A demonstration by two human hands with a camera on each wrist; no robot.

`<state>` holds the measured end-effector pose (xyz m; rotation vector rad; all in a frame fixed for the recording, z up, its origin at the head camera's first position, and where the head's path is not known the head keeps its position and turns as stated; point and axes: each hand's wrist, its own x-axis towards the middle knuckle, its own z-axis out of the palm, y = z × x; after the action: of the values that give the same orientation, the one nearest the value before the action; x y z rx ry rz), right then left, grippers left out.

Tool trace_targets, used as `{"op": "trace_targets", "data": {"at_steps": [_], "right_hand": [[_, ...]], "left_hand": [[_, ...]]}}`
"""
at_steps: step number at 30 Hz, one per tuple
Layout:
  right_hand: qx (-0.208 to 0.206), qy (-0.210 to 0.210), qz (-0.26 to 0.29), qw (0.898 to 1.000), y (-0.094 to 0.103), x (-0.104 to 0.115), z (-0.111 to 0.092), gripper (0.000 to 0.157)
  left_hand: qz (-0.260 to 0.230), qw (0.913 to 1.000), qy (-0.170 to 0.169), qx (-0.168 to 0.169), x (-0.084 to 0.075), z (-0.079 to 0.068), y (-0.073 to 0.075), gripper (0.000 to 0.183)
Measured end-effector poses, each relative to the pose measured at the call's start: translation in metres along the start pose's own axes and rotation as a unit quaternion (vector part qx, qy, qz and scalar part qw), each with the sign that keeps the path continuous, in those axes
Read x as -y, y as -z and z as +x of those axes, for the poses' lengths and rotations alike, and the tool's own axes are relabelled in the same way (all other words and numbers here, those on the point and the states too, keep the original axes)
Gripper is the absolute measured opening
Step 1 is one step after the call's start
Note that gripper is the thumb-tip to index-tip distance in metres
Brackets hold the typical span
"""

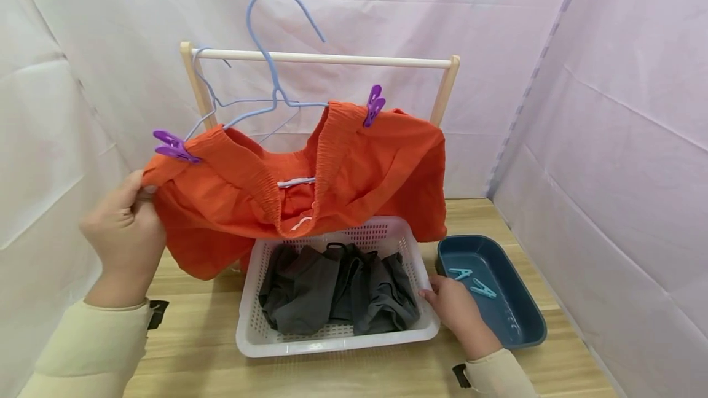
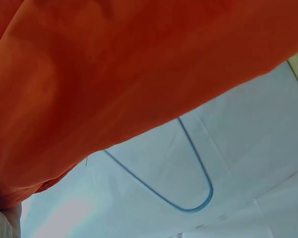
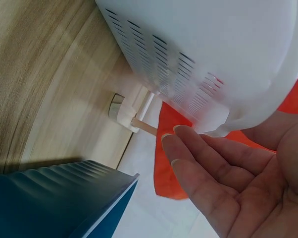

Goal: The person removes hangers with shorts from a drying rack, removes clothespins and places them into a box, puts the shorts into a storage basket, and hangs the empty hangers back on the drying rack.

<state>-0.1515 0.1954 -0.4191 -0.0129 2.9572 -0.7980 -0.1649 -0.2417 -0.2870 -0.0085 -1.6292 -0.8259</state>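
My left hand (image 1: 126, 226) grips one end of an orange garment (image 1: 365, 164) with a gathered elastic band. A light-blue hanger (image 1: 275, 72) sits inside the garment, its hook free in the air in front of the rack. Two purple clothespins (image 1: 374, 105) clip the band, one on each side. Orange cloth fills most of the left wrist view, with the hanger's hook (image 2: 208, 196) below it. My right hand (image 1: 456, 309) touches the right rim of a white basket (image 1: 337, 344). In the right wrist view its fingers (image 3: 208, 193) are extended and relaxed. Dark grey clothing (image 1: 310, 287) lies in the basket.
Behind the garment stands a rack with a white rod (image 1: 354, 59) and wooden posts. Another thin blue hanger (image 1: 206, 81) hangs at its left end. Right of the basket, a dark blue tray (image 1: 525, 309) holds light-blue clothespins (image 1: 483, 288). White cloth walls (image 1: 619, 109) surround the wooden table (image 1: 193, 349).
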Motion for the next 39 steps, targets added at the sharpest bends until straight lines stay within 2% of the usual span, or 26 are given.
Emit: {"op": "trace_targets", "data": {"at_steps": [5,8,12,17,29,33,39], "right_hand": [[-0.004,0.007,-0.005,1.0,0.0,0.0,-0.001,0.024],[-0.007,0.01,-0.009,1.0,0.0,-0.001,-0.001,0.025],[-0.013,0.011,-0.008,1.0,-0.002,-0.002,-0.001,0.025],[-0.016,0.015,-0.007,1.0,-0.003,-0.003,-0.001,0.028],[-0.017,-0.003,-0.024,1.0,-0.005,0.0,-0.001,0.03],[-0.025,-0.005,-0.026,0.999,-0.006,-0.001,-0.002,0.03],[-0.067,0.022,-0.039,0.997,-0.003,-0.002,-0.007,0.03]], "left_hand": [[-0.009,0.9998,0.015,0.006,-0.005,0.002,0.006,0.018],[-0.009,0.9997,0.004,0.021,-0.008,0.001,0.009,0.018],[0.002,0.9987,-0.03,0.041,-0.008,-0.003,0.01,0.018],[0.007,0.9958,-0.055,0.073,-0.006,-0.014,0.009,0.017],[0.032,0.9908,-0.053,0.12,0.004,-0.043,0.008,0.014],[0.038,0.9904,-0.051,0.122,0.008,-0.051,0.009,0.012],[0.042,0.9904,-0.06,0.117,0.014,-0.063,0.008,0.007]]}}
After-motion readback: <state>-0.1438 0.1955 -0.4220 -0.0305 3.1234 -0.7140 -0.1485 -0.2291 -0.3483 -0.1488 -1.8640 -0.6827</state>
